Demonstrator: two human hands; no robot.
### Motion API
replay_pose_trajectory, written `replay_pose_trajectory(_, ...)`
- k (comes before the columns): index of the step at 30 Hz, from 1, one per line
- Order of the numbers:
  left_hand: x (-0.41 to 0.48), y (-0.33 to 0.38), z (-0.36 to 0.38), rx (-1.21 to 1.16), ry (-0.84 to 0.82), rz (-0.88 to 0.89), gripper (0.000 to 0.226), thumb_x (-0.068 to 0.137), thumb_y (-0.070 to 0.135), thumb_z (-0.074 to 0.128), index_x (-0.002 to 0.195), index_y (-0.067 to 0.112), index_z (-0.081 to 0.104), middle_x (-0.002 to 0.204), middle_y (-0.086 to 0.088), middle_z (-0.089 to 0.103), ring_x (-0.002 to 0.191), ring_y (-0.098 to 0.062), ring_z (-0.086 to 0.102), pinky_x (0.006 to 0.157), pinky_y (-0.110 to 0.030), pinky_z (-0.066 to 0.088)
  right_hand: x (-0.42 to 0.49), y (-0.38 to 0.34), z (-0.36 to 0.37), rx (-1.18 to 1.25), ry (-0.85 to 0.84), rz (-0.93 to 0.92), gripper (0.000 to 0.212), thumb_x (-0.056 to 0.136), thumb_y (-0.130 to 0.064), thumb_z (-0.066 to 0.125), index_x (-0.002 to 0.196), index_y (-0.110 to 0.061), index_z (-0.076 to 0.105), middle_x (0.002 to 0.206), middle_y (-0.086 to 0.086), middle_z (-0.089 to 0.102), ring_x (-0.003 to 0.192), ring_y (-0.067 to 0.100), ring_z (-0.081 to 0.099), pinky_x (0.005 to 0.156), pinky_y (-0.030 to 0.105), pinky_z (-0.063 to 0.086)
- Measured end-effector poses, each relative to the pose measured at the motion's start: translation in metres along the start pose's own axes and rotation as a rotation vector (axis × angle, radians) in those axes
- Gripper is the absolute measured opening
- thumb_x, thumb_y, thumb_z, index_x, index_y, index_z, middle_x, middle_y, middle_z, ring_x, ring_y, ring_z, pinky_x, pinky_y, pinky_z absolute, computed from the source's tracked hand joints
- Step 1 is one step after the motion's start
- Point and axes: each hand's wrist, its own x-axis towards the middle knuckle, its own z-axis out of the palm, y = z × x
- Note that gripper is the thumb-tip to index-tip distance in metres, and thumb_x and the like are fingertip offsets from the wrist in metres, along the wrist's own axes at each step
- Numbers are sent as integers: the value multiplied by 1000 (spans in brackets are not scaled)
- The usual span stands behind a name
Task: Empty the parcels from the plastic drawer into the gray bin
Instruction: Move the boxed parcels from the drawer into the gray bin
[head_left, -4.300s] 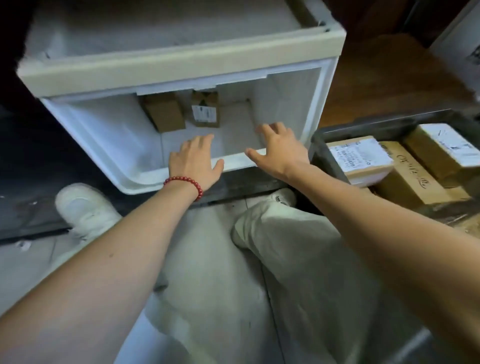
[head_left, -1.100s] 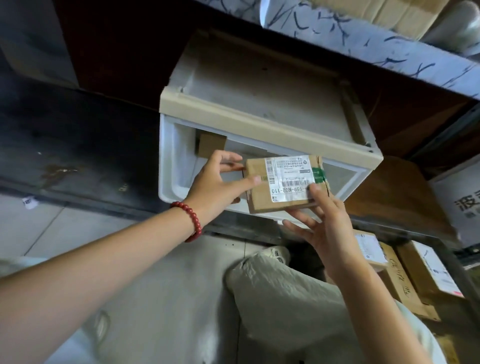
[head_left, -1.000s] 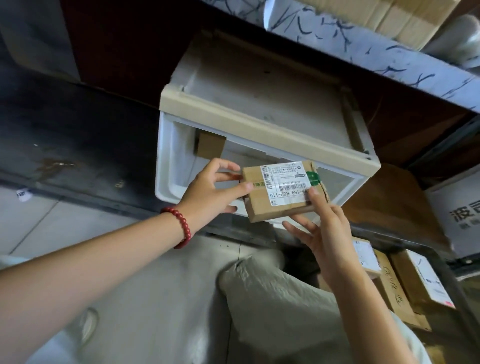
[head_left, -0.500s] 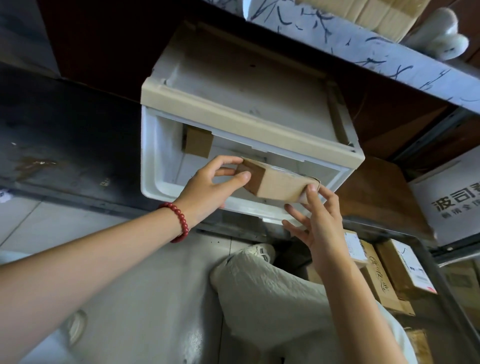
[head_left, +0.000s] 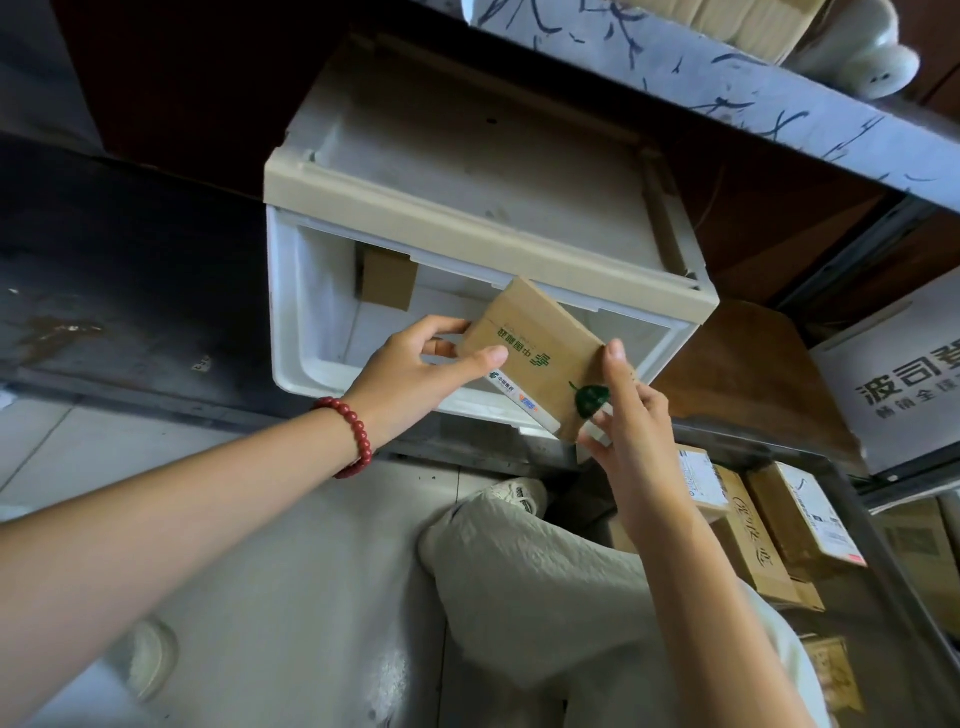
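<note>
Held the parcel (head_left: 540, 358) tilted, just in front of the drawer (head_left: 311, 312) opening and clear of its floor, printed brown face up. Pinched its left edge with the left hand (head_left: 415, 369), thumb on top and fingers curled beneath. Braced its right edge with the right hand (head_left: 628, 426), thumb upright against the side and fingers curled under the lower corner. Noted a second parcel (head_left: 387, 283) at the drawer's back wall. Found the bin (head_left: 891, 571) low and to the right, loaded with boxes (head_left: 753, 535).

Judged these faults possible:
- Slipped from an edge-only hold on a steep tilt.
- Clipped the drawer's front lip on withdrawal.
- Struck the knee (head_left: 545, 571) between drawer and bin.
- Landed on edge atop the boxes and tumbled out.
- Overlooked the second parcel, half hidden under the frame.
</note>
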Motion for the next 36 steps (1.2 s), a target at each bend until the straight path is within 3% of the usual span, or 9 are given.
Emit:
replay_pose_trajectory(3, -1, 2, 0, -16, -10, 18, 43, 81, 50, 65, 119, 32, 56, 109, 25, 58, 108, 12, 49, 97, -33, 48, -2, 1, 0, -14, -23, 7, 66, 78, -62, 57, 130, -24, 37, 112, -8, 56, 100, 5, 54, 68, 23, 46)
replay_pose_trajectory(7, 1, 9, 9, -59, -49, 21, 44, 83, 48, 65, 121, 31, 49, 115, 15, 61, 108, -2, 58, 87, -31, 54, -1, 3, 0, 11, -19, -6, 55, 83, -60, 56, 125, -27, 43, 109, -7, 62, 106, 9, 59, 73, 29, 50)
replay_pose_trajectory(12, 17, 29, 30, -82, -94, 52, 46, 84, 42, 67, 122, 29, 47, 116, 7, 63, 94, -10, 68, 82, -31, 57, -2, -4, -13, 104, -60, 20, 79, 71, -64, 67, 132, -17, 48, 118, 6, 67, 105, 20, 65, 60, 24, 53)
replay_pose_trajectory(16, 17, 37, 35, -76, -204, 101, 54, 68, 48, 73, 116, 36, 50, 112, 9, 66, 102, -9, 65, 85, -36, 57, -7, -26, -46, -48, -34, -102, 53, 77, -54, 65, 115, -18, 57, 95, -9, 73, 89, 5, 69, 69, 21, 52)
replay_pose_trajectory(19, 14, 36, 48, -39, -261, 126, 57, 63, 53, 75, 111, 47, 46, 106, 15, 67, 102, -4, 63, 84, -33, 56, -10, -34, -75, -135, -37, -148, 43, 79, -48, 65, 112, -20, 61, 97, -7, 71, 88, 5, 68, 69, 21, 52)
replay_pose_trajectory(23, 24, 46, 90, 54, -315, 214, 53, 62, 64, 71, 107, 58, 44, 109, 20, 66, 109, -3, 59, 94, -43, 50, -13, -27, -114, -125, 69, -158, 41, 76, -49, 67, 110, -26, 64, 96, -13, 68, 77, -7, 63, 62, 15, 49)
replay_pose_trajectory(27, 28, 56, 137, 36, -424, 248, 47, 76, 48, 72, 115, 48, 45, 112, 17, 63, 107, -6, 61, 94, -39, 52, -25, -28, -156, -124, 181, -139, 43, 76, -46, 69, 112, -23, 64, 97, -12, 70, 87, -1, 67, 66, 21, 52)
replay_pose_trajectory(33, 27, 59, 190, 109, -498, 282, 40, 83, 43, 65, 119, 30, 53, 111, 19, 57, 94, 0, 62, 86, -21, 51, -42, -14, -206, -180, 297, -113, 43, 68, -52, 72, 106, -33, 66, 113, -5, 66, 102, 9, 65, 72, 28, 51)
replay_pose_trajectory(36, 25, 55, 208, 133, -542, 270, 39, 83, 44, 65, 118, 29, 56, 115, 15, 62, 101, -6, 64, 89, -28, 53, -50, 0, -219, -150, 324, -97, 35, 72, -47, 70, 105, -34, 65, 108, -10, 67, 96, 2, 66, 71, 22, 51)
